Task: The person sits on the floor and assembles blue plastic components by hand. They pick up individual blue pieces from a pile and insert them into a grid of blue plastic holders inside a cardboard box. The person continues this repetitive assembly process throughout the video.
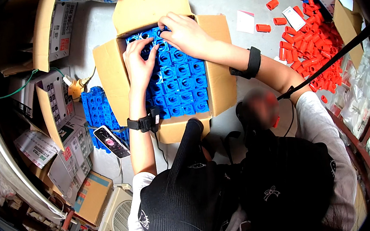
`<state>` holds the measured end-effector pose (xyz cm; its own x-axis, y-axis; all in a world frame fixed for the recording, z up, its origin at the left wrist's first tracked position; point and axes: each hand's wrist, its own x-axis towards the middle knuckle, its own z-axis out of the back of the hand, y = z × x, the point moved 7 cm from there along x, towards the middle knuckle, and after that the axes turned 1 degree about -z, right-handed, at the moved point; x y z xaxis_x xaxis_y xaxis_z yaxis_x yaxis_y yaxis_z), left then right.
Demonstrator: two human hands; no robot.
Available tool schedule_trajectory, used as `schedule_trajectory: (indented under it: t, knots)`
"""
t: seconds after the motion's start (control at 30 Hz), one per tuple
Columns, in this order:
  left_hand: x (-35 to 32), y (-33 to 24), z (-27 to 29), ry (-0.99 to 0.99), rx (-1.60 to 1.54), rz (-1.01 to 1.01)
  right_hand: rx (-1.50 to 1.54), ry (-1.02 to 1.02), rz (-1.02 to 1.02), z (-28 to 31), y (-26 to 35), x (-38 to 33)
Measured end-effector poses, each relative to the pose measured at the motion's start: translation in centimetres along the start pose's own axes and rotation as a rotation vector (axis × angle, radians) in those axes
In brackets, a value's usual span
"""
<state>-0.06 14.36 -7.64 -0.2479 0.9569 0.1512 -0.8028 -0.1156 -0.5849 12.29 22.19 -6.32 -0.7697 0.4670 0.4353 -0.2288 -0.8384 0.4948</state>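
Note:
An open cardboard box [221,81] stands on the floor in front of me, filled with rows of blue plastic fittings [171,86] that have round openings. Both my hands are at its far end. My left hand [139,63] comes in over the left side, thumb and forefinger curled around a blue fitting in the upper rows. From the right reaches my right hand [187,34], its bent fingers closed on a blue fitting by the far flap. The fingers hide part of both pieces.
Red plastic sleeves [311,41] lie in a heap at the right, several strewn apart. More blue fittings [97,109] are stacked left of the box, beside a phone [111,142]. Cartons [91,197] and a beige fan-like unit [121,214] line the left. A black strap [333,58] crosses at right.

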Motion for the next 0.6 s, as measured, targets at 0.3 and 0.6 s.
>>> schedule_trajectory:
  t: [0.3, 0.6]
  knots:
    - [0.3, 0.2, -0.1, 0.019, -0.084, 0.045, -0.113, 0.139, -0.014, -1.8, -1.0, 0.0]
    - [-0.2, 0.0, -0.1, -0.023, -0.036, 0.041, -0.268, 0.286, 0.028, -2.7, 0.0, 0.7]
